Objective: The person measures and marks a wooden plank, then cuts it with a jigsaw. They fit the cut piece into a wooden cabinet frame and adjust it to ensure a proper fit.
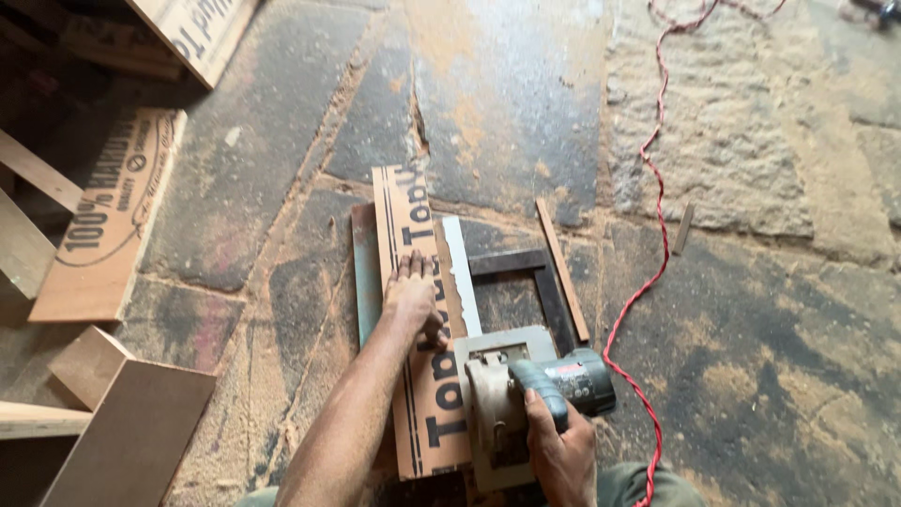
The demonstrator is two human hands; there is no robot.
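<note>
Head view: L hand (411, 299) flat on plywood strip (419, 319), R hand (560, 453) gripping circular saw (526, 399).

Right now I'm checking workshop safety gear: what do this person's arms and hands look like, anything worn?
Both are bare: no gloves, sleeves, watch or rings visible on the left hand or right hand. The left forearm shows uncovered to the frame's bottom edge; only the right wrist shows. Olive-green clothing appears at the bottom edge.

— That printed plywood strip (418, 319)?
— Matt wood, smooth-faced, sawdust on it.
— The circular saw (526, 394)?
— Dull, dusty metal base, green plastic body. Floor (751, 310)'s rough stone.
</note>
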